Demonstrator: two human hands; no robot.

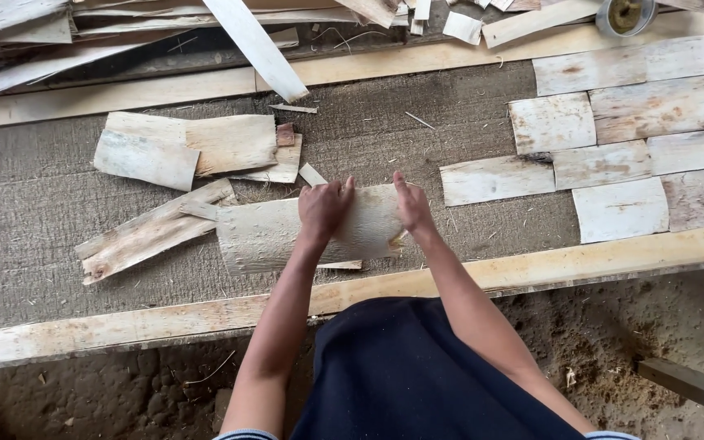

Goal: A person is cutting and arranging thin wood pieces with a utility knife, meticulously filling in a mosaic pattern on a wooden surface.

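A pale, curved sheet of bark (266, 235) lies on a brown woven mat (34, 204) in front of me. My left hand (324, 208) presses flat on the middle of this sheet, fingers together and pointing away from me. At the sheet's right end my right hand (411, 204) grips the edge. A thin strip (340, 265) sticks out from under the sheet's near edge.
Several flat bark pieces (621, 138) lie fitted side by side at the right of the mat. Loose bark pieces (185, 147) and a long one (144, 232) rest to the left. Wooden rails (580, 261) border the mat near and far. Offcuts (67, 41) pile beyond.
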